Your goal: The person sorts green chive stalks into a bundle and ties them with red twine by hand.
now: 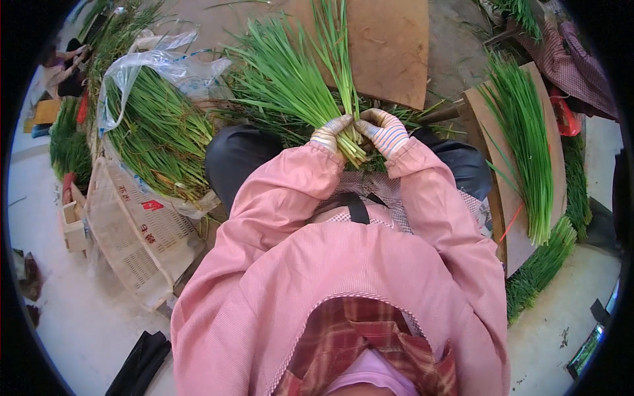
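My left hand [330, 134], in a dirty pale glove, is closed around a thick bunch of Chinese chives [290, 82]. Its pale stem ends point toward me and its green leaves fan out to the far left. Close beside it, my right hand [383, 134] wears a striped glove with a soiled thumb and forefinger. Those fingers are pinched on a thinner bundle of chives [340, 63], which stands nearly straight away from me against the larger bunch. Loose leaves and trimmings [284, 132] lie beneath both hands, between my dark-clad knees.
At left, an open clear plastic bag [135, 61] holds a heap of chives, by a pale plastic crate [125, 221]. A brown board [389, 49] lies ahead. Rightward, a neat chive bundle [528, 142] rests on another board [485, 109]. A person [63, 76] sits far left.
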Tool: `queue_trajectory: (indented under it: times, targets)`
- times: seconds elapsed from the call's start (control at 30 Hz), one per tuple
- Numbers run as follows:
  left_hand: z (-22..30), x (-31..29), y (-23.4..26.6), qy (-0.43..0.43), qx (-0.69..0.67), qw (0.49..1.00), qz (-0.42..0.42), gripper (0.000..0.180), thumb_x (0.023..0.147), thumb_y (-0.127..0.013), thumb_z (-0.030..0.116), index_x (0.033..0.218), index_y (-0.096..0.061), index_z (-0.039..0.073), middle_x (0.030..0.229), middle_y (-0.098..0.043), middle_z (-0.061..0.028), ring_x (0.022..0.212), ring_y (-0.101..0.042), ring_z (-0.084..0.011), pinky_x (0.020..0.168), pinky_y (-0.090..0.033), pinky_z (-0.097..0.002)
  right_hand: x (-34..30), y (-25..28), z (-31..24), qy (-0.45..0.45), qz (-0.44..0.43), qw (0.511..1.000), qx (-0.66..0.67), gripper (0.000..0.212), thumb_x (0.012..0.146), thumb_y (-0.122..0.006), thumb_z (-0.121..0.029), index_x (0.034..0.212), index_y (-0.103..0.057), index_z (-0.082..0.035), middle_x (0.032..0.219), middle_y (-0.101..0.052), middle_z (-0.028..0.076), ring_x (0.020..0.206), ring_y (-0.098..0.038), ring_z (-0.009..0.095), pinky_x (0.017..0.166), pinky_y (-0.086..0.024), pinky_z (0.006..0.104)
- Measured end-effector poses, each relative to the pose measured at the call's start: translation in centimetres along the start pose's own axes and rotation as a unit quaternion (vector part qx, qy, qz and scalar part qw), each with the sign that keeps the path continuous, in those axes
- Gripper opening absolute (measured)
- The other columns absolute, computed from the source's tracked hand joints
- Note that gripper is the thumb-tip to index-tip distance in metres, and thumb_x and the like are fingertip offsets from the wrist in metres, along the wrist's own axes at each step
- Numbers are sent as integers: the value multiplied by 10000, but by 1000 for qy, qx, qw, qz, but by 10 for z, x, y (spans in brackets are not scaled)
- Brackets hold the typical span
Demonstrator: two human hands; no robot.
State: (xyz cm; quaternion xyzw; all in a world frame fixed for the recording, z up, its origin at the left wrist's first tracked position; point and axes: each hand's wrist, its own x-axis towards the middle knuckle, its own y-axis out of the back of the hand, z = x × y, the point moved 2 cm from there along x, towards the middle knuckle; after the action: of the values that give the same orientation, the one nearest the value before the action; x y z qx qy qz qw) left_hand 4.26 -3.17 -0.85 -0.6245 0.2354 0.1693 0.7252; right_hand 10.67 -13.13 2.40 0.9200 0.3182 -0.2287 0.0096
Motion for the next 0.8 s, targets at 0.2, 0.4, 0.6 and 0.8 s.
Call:
queue_trajectory:
  times: [0.2, 0.4, 0.6, 0.8]
  targets:
    - [11, -23, -5, -81, 57, 994, 50, 214, 713, -600, 91, 896, -543, -4, 778, -587, -158, 667, -577, -306, 627, -498, -460, -1, -19, 8, 57, 45, 995, 63, 186, 743, -611, -112, 872, -524, -9, 705, -547, 32, 595, -486, 89, 515, -415, 230]
    - [54, -68, -15, -183, 191, 958, 109, 278, 680, -623, 16, 927, -500, -24, 802, -586, -144, 636, -574, -261, 566, -516, -347, 7, 10, 36, 6, 60, 929, -366, 315, 740, -561, -296, 852, -539, -3, 753, -591, 136, 657, -561, 233, 619, -438, 321]
    - [81, -124, -18, -270, 353, 891, 88, 449, 647, -686, 97, 1042, -480, 37, 901, -561, -84, 712, -582, -216, 560, -510, -333, 11, 19, 39, 43, -43, 862, -504, 402, 727, -577, -365, 930, -556, -18, 878, -569, 190, 832, -545, 295, 744, -423, 323]
    - [69, -151, -7, -286, 379, 875, 98, 443, 600, -677, 24, 992, -472, 1, 780, -543, -95, 630, -562, -209, 523, -489, -315, -14, -28, -124, 242, -14, 929, -278, 392, 718, -612, -236, 1069, -513, -93, 765, -569, 107, 685, -539, 185, 670, -435, 280]
